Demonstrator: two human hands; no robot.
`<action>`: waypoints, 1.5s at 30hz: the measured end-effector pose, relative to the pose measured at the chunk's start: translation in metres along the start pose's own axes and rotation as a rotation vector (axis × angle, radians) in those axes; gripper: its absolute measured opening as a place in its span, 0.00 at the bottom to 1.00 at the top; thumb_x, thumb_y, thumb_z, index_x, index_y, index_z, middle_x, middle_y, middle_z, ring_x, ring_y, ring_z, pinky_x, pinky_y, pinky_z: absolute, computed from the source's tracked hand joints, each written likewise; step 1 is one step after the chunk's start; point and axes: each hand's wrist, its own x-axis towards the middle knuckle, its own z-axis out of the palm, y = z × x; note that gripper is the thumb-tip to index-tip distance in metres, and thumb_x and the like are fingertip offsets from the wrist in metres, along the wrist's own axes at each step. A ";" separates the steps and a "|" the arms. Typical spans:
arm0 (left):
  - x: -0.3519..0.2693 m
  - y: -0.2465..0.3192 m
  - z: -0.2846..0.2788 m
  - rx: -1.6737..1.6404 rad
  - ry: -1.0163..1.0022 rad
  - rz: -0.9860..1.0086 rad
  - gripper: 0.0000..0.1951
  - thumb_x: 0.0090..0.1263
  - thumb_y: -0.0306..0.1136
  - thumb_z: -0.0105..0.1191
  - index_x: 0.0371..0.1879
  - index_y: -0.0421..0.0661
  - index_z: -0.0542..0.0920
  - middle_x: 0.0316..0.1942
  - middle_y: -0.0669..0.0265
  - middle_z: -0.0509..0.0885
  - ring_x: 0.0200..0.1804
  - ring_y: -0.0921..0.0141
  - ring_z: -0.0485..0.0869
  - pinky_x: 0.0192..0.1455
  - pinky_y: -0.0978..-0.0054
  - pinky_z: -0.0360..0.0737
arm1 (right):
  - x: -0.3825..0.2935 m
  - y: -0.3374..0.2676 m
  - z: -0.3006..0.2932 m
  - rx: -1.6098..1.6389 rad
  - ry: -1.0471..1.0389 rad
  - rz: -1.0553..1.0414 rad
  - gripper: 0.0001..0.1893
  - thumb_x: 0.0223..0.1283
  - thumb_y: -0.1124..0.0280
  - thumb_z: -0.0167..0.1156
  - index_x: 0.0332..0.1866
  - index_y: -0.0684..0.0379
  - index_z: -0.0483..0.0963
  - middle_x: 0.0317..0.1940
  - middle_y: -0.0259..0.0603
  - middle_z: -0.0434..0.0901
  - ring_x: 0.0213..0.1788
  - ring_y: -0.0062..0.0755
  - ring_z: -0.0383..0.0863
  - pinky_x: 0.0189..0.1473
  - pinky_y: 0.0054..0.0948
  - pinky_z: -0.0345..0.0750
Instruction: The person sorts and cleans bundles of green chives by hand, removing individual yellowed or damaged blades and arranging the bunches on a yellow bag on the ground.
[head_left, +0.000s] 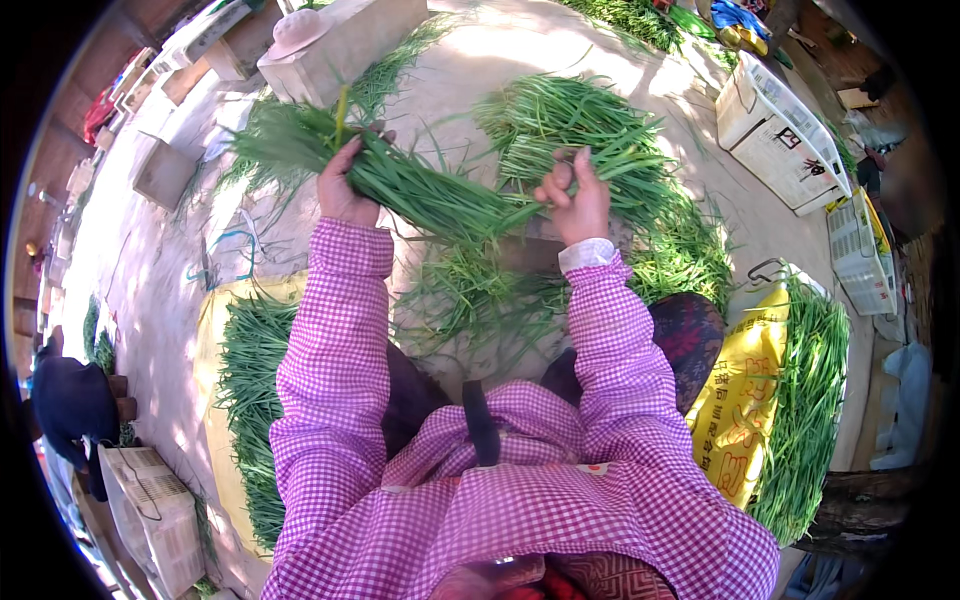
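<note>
My left hand (351, 178) grips a thick bundle of long green leafy stalks (431, 191), with a yellow tie or strip standing up beside the fingers. The bundle slants down to the right towards my right hand (576, 191), whose fingers are pinched on some thin stalks or leaves at its end. Just beyond the right hand lies a big pile of the same stalks (555, 112), partly on a low block. Loose leaves (480, 292) are scattered on the floor below the bundle, between my knees.
Stacked greens lie on a yellow sheet (217, 360) at left and beside a yellow printed sack (739, 397) at right. White plastic crates (780, 135) stand at upper right, another crate (150, 510) at lower left near a person in dark clothing (75, 405). A hat (298, 31) rests on a concrete block.
</note>
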 end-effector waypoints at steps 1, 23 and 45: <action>0.006 0.010 -0.017 -0.079 0.005 -0.022 0.12 0.62 0.25 0.50 0.44 0.35 0.73 0.43 0.52 0.80 0.47 0.58 0.79 0.52 0.55 0.77 | 0.005 -0.003 -0.017 0.149 -0.020 0.012 0.20 0.69 0.54 0.45 0.37 0.63 0.70 0.16 0.28 0.63 0.15 0.20 0.62 0.23 0.26 0.66; -0.003 0.090 -0.133 -0.463 0.310 0.019 0.05 0.64 0.31 0.49 0.31 0.43 0.75 0.24 0.64 0.76 0.33 0.63 0.77 0.53 0.45 0.72 | -0.020 0.072 0.012 -0.650 -0.200 0.279 0.18 0.58 0.60 0.61 0.48 0.62 0.76 0.40 0.35 0.80 0.42 0.24 0.77 0.46 0.24 0.71; -0.012 0.080 -0.108 0.022 0.358 0.295 0.09 0.65 0.32 0.46 0.36 0.38 0.72 0.35 0.54 0.79 0.39 0.57 0.81 0.44 0.53 0.80 | -0.009 0.042 -0.003 0.092 -0.170 0.175 0.06 0.58 0.69 0.60 0.37 0.58 0.75 0.32 0.34 0.77 0.40 0.29 0.76 0.46 0.37 0.74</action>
